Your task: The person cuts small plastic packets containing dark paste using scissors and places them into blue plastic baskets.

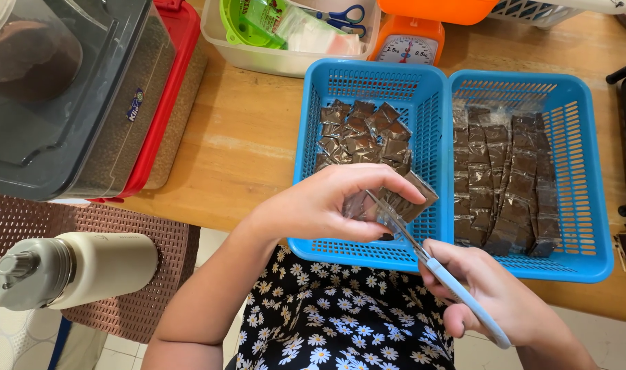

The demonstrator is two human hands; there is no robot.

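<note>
rt hand [494, 298] nearest, fingers curled shut thru pale-blue scissors [422, 250]; blades open on a strip of shiny dark sachets [402, 199]; lt hand [327, 205] pinches that strip taut over the left blue mesh basket [313, 137], so cut pcs drop in; uncut strips lie flat in right basket [594, 171].

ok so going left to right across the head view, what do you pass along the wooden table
clear plastic bin with a dark lid → red-lidded plastic bin → blue plastic basket of loose small dark packets → blue plastic basket of packet strips in rows
</note>
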